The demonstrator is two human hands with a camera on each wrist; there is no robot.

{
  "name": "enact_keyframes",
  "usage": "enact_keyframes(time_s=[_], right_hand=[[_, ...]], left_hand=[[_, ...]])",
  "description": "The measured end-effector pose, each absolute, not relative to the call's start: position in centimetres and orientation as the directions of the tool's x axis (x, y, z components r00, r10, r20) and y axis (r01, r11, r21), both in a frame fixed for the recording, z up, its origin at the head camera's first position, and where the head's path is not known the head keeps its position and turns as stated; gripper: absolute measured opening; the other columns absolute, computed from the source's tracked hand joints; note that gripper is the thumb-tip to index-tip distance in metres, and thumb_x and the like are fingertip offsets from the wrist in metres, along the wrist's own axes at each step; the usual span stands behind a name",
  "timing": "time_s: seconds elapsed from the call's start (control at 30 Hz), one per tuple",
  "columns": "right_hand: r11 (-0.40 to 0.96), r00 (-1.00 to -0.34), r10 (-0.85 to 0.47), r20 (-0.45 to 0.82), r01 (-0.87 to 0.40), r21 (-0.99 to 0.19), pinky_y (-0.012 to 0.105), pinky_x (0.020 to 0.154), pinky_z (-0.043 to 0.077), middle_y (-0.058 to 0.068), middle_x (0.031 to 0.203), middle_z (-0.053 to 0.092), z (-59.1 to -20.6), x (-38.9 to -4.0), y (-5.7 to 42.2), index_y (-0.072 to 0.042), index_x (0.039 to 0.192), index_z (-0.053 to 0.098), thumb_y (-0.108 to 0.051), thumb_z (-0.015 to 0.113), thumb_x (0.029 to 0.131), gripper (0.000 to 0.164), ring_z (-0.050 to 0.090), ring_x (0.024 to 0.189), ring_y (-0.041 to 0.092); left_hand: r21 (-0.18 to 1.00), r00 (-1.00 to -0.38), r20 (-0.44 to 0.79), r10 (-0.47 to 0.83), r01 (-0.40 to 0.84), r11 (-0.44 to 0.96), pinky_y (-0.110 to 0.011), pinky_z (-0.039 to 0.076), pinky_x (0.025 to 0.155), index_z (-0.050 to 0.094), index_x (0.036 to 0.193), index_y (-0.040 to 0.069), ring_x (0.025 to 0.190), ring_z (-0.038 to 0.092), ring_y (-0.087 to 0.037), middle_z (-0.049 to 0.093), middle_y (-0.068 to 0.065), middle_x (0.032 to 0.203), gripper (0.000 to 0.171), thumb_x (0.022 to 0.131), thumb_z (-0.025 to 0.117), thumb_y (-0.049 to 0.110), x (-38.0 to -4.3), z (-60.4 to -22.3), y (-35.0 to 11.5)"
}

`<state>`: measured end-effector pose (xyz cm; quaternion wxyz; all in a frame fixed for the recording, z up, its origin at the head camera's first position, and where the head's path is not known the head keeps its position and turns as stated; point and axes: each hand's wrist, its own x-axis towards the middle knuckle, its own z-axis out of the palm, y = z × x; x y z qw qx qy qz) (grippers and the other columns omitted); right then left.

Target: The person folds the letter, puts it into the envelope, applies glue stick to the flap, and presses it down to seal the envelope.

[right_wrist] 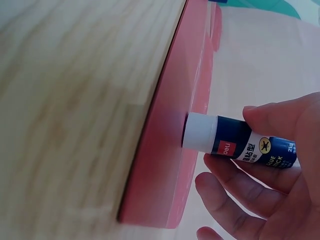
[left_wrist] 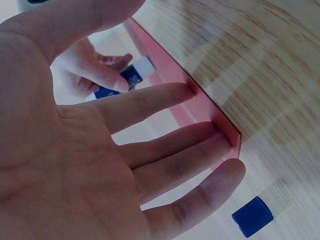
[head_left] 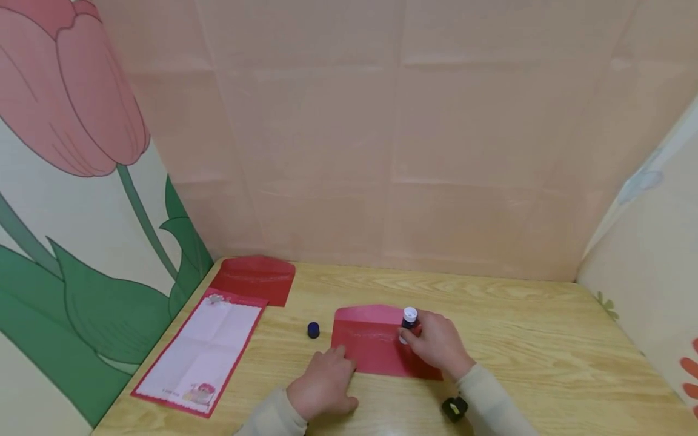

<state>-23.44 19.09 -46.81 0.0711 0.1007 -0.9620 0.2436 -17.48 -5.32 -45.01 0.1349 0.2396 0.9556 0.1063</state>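
A red envelope (head_left: 371, 348) lies on the table with its lighter flap (head_left: 365, 313) unfolded toward the back. My right hand (head_left: 438, 342) holds a blue-and-white glue stick (head_left: 410, 321) between thumb and fingers over the envelope's right part. In the right wrist view, the white end of the glue stick (right_wrist: 202, 132) is right at the envelope's surface (right_wrist: 165, 150). My left hand (head_left: 324, 381) rests its extended fingertips on the envelope's near left corner, also visible along the red edge (left_wrist: 162, 62) in the left wrist view. Beside the envelope's left side stands the blue cap (head_left: 313, 330).
To the left lies a creased sheet of white letter paper (head_left: 202, 348) with a pink border. Behind it is a second red envelope (head_left: 256, 278), partly under the paper's top edge. A pinkish sheet (head_left: 392, 133) covers the back, and tulip-printed panels (head_left: 82, 272) stand at the left.
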Motion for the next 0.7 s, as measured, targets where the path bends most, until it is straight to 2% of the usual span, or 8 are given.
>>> enact_keyframes(time_s=[0.37,0.7], right_hand=[[0.868,-0.970,-0.141,0.198,-0.217,-0.447,0.031,0.059,0.046,-0.001,0.071,0.062,-46.9,-23.7,20.5,-0.009,0.087,0.067,-0.026,0.080,0.084,0.022,0.054,0.062,0.014],[0.861,-0.975,-0.115,0.191,-0.194,-0.469,0.030,0.053,0.042,-0.001,0.067,0.058,-47.0,-23.7,21.6,-0.009,0.087,0.065,-0.026,0.079,0.085,0.022,0.050,0.057,0.015]], left_hand=[[0.274,-0.848,-0.210,0.486,0.426,0.862,-0.049,0.048,0.092,0.071,0.111,0.013,0.089,0.050,-0.014,0.054,0.003,0.097,0.046,0.075,0.083,0.038,-17.5,-45.1,-5.4],[0.262,-0.843,-0.209,0.495,0.440,0.859,-0.046,0.049,0.088,0.070,0.112,0.013,0.086,0.049,-0.013,0.054,0.003,0.096,0.046,0.075,0.083,0.038,-17.7,-45.3,-5.4]])
